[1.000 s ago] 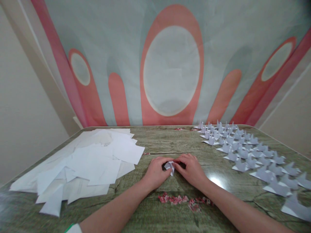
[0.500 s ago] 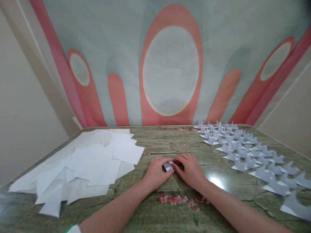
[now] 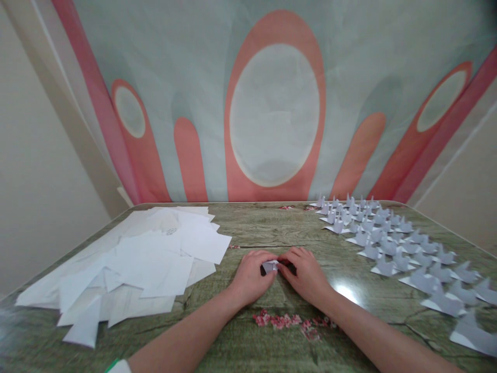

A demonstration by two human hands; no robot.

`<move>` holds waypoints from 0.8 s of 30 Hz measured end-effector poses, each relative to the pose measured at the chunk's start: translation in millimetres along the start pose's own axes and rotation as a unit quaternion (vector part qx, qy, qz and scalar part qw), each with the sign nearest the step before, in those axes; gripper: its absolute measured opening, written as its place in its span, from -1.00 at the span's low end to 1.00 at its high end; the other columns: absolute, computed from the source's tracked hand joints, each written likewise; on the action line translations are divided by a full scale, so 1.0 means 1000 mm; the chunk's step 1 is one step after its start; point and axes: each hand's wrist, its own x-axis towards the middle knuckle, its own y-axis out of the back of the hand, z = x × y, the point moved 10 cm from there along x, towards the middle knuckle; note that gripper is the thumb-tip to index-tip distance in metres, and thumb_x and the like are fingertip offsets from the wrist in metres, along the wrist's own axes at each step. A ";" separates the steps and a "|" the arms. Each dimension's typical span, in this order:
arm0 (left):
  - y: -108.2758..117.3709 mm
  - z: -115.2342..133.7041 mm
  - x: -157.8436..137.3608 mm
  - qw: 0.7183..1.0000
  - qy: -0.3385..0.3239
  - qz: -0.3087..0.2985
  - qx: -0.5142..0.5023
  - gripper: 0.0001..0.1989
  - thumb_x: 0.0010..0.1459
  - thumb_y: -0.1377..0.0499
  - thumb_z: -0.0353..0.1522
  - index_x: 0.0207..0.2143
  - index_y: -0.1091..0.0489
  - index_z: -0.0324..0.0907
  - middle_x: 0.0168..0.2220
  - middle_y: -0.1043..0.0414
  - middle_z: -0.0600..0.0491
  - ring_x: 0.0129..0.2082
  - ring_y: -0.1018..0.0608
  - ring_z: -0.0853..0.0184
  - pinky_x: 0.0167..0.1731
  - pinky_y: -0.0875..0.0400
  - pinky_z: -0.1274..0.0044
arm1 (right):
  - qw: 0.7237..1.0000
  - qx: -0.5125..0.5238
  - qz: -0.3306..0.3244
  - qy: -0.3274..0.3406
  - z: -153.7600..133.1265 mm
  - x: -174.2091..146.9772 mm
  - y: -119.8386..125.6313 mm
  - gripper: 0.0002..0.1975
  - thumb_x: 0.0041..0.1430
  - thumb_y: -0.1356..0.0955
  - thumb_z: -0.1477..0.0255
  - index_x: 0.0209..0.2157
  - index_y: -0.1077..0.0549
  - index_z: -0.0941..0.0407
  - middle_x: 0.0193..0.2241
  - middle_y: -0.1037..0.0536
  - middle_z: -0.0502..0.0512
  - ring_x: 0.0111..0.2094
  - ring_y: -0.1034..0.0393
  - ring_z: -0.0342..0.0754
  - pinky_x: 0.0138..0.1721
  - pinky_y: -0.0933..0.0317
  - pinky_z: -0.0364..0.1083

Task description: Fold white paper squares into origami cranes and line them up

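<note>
Between my two hands, near the middle of the table [image 3: 248, 228], is a small folded piece of white paper [image 3: 271, 266]. Thumb and fingers of my left hand [image 3: 251, 273] pinch its left side. On the other side, my right hand [image 3: 304, 272] grips it with the fingertips, meeting those of the left. Much of the paper is hidden behind my fingers, so its full shape cannot be made out.
A spread pile of white paper sheets [image 3: 155, 269] covers the table's left side. Rows of folded paper birds [image 3: 423, 277] stand along the right. Behind the table hangs a grey-green and pink printed backdrop [image 3: 209, 103].
Both hands stay in place around the folded paper, which has tilted slightly between the fingers. The whole view has shifted a little.
</note>
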 end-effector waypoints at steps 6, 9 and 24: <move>0.001 -0.003 0.000 1.000 0.007 0.008 -0.019 -0.74 -0.05 -0.15 -0.44 -0.24 -0.45 -0.14 -0.23 -0.46 0.04 -0.18 -0.43 0.26 -0.07 -0.25 0.45 | 1.000 -0.015 0.001 0.027 -0.005 -0.002 0.000 -0.88 0.13 -0.29 0.37 -0.34 -0.47 0.04 -0.41 -0.43 0.06 -0.30 -0.28 -0.02 -0.28 -0.10 -0.06; 0.001 -0.002 0.000 1.000 0.001 0.010 -0.023 -0.75 -0.05 -0.16 -0.45 -0.25 -0.45 -0.13 -0.23 -0.46 0.06 -0.19 -0.43 0.27 -0.09 -0.25 0.47 | 0.999 -0.019 -0.004 0.035 -0.007 -0.002 0.000 -0.87 0.13 -0.29 0.38 -0.32 -0.47 0.04 -0.40 -0.43 0.06 -0.29 -0.28 -0.02 -0.29 -0.11 -0.07; -0.001 0.002 -0.002 1.000 -0.018 -0.001 0.016 -0.74 0.00 -0.14 -0.44 -0.22 -0.47 -0.09 -0.21 -0.46 0.07 -0.18 -0.42 0.27 -0.09 -0.24 0.44 | 0.993 -0.061 0.002 0.104 -0.028 -0.005 0.008 -0.85 0.15 -0.27 0.48 -0.32 -0.48 0.03 -0.41 -0.45 0.05 -0.32 -0.26 -0.05 -0.27 -0.07 -0.07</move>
